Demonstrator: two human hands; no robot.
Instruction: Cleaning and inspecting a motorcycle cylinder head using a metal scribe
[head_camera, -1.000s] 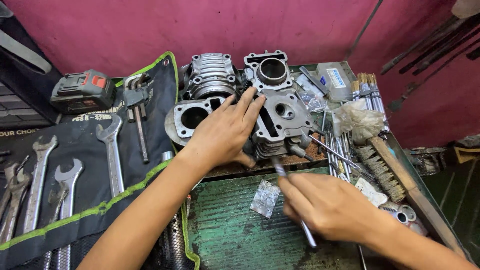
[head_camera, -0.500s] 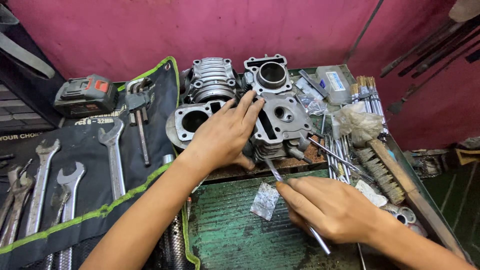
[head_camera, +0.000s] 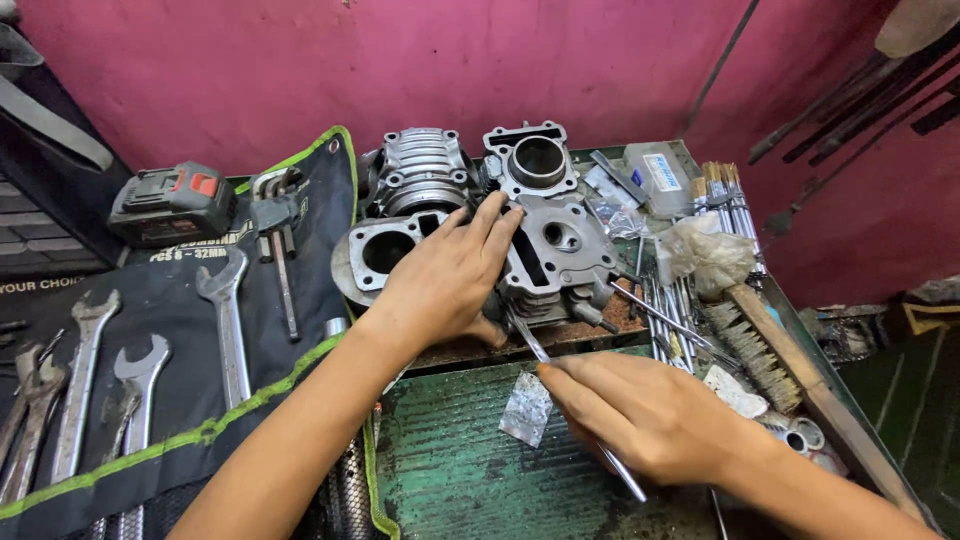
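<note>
My left hand (head_camera: 447, 280) lies flat on a grey metal cylinder head (head_camera: 560, 250), fingers spread over its top and its left side. My right hand (head_camera: 650, 415) grips a thin metal rod tool (head_camera: 528, 338) like a pen; the tip points up at the lower front of the cylinder head. Behind it stand a finned cylinder (head_camera: 420, 170) and a cylinder block with a round bore (head_camera: 537, 160). Another engine casting with a round hole (head_camera: 385, 250) sits just left of my left hand.
A black tool roll (head_camera: 150, 400) with several spanners lies at the left, a cordless tool battery (head_camera: 172, 203) above it. Thin rods, brushes and a wire brush (head_camera: 755, 345) fill the right side. A small foil scrap (head_camera: 527, 410) rests on the green bench.
My right hand has shifted slightly right and up, bringing the rod's tip closer to the cylinder head's lower edge. My left hand stays on the head.
</note>
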